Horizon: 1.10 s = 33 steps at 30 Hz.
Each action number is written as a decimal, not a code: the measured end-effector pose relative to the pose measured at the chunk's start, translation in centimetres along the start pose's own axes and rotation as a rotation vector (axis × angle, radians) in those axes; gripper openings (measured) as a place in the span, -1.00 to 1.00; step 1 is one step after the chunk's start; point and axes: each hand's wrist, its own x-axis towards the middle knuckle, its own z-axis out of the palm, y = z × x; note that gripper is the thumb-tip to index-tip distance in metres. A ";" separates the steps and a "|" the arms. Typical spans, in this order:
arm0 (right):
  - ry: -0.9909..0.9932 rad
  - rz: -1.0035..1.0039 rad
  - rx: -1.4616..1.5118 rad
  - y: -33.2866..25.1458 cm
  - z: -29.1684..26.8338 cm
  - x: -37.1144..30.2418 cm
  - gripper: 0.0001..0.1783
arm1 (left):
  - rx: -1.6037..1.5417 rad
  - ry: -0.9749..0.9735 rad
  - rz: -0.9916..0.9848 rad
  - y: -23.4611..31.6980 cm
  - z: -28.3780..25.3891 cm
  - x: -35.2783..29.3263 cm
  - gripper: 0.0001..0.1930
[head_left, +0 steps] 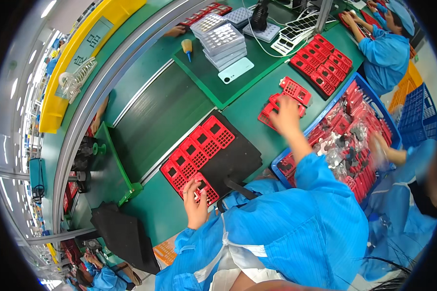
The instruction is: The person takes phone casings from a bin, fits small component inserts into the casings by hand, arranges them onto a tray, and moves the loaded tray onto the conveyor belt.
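Note:
My left hand (pixel 195 208) pinches the edge of a red perforated holder (pixel 208 188) with a square cutout, at the near end of a row. Several more red holders (pixel 196 151) lie side by side along the left edge of a black mat (pixel 238 160). My right hand (pixel 287 116) is stretched forward on the right, fingers curled down over a small group of red holders (pixel 294 89) on the green table. It grips one of them, though the fingers partly cover it.
A blue crate (pixel 395 128) of red holders and clear bags stands at the right, where another person's blurred hand (pixel 381 148) reaches in. Behind are stacked clear trays (pixel 223 46), a light phone-shaped panel (pixel 236 71), and rows of red holders (pixel 320 65). A conveyor (pixel 172 106) runs left.

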 end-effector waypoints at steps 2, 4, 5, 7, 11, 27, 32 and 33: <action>-0.291 0.241 -0.215 5.9 0.4 3.1 -0.29 | -0.003 -0.012 0.001 0.8 0.0 -0.2 -0.74; -0.410 0.148 -0.360 9.3 1.4 3.7 -0.34 | -0.017 -0.012 -0.010 2.0 -0.1 -0.2 -0.74; -0.410 0.072 -0.332 11.0 1.4 3.9 -0.49 | -0.026 -0.024 0.035 1.7 0.2 -0.3 -0.73; -0.430 0.146 -0.304 12.6 1.0 3.5 -0.74 | -0.007 -0.083 0.076 2.4 0.3 0.1 -0.71; -0.178 -0.214 -0.118 3.6 -5.8 1.1 -0.87 | -0.074 -0.083 0.164 5.0 0.4 2.0 -0.59; -0.312 -0.195 0.373 -2.0 -14.4 -10.2 -0.77 | -1.008 -0.421 -0.517 7.6 5.7 3.8 -0.75; -0.390 0.027 -0.082 10.8 -14.5 -8.9 -0.75 | -1.319 -0.323 -0.725 5.3 5.0 5.2 -0.70; -0.267 0.178 0.151 11.8 -12.2 -7.4 -0.75 | -1.336 -0.418 -0.728 4.7 5.0 5.4 -0.55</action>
